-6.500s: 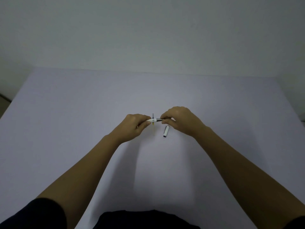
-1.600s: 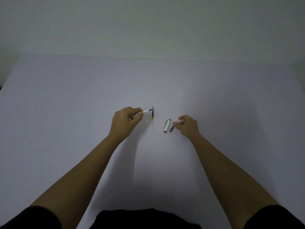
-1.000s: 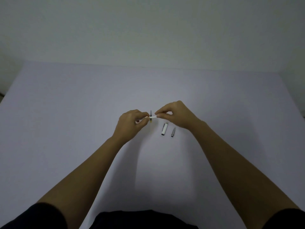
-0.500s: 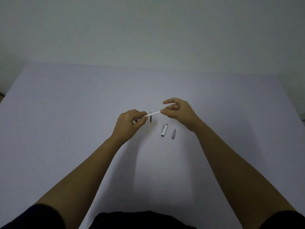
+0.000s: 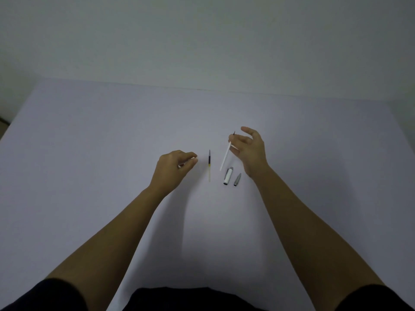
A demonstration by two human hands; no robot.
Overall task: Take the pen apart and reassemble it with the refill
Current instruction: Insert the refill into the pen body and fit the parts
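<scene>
My right hand (image 5: 250, 149) pinches a thin white refill (image 5: 225, 158) near its dark upper tip, and the refill hangs slanted above the table. My left hand (image 5: 174, 168) is curled around the white pen barrel (image 5: 180, 165), which is almost fully hidden by the fingers. Between the hands a second refill (image 5: 209, 166), dark at the top and yellowish below, lies on the table. A white pen cap with a silver clip (image 5: 228, 176) and a small grey tip cone (image 5: 237, 180) lie side by side just under my right hand.
The parts lie on a pale lilac table (image 5: 112, 142) that fills most of the view. Its far edge meets a plain wall, and its left and right edges show at the sides.
My right hand has pulled the white refill out of the barrel in my left hand and lifted it to the right. The hands have moved apart. Earlier, the right hand set down the grey tip cone.
</scene>
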